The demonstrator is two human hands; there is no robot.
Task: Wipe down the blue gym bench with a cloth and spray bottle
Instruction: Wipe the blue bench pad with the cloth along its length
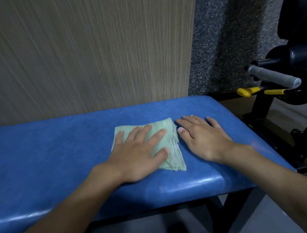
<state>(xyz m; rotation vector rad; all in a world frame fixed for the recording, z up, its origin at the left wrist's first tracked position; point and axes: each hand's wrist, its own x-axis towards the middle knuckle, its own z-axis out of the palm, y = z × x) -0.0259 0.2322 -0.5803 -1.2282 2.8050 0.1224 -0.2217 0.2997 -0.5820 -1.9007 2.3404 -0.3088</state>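
A person leans over a blue gym bench [59,152], seen from the head camera, with the left hand [139,151] spread flat, fingers [159,134] splayed, pressing a folded pale green cloth [173,157] against the vinyl; nothing is gripped, the palm simply pins the cloth down. The right hand [205,139] lies open and empty just beside the cloth's right edge, palm on the bare pad, thumb nearly touching the fabric. The cloth sits under and slightly beyond the left hand's fingertips, toward the right end of the bench, with its loose layers trailing toward the near edge by the thumb. No spray bottle is in view. Beyond the right hand stands black gym equipment with a grey handle [273,76] and yellow levers [247,91]; a wood-grain wall panel [87,47] rises past both hands. The wiping stroke appears to be the step in hand, and much of the pad to the left of the left hand probably remains to be covered. Doing it well likely calls for even palm pressure, long overlapping passes, and keeping the folded layers from bunching, with the right hand bracing.
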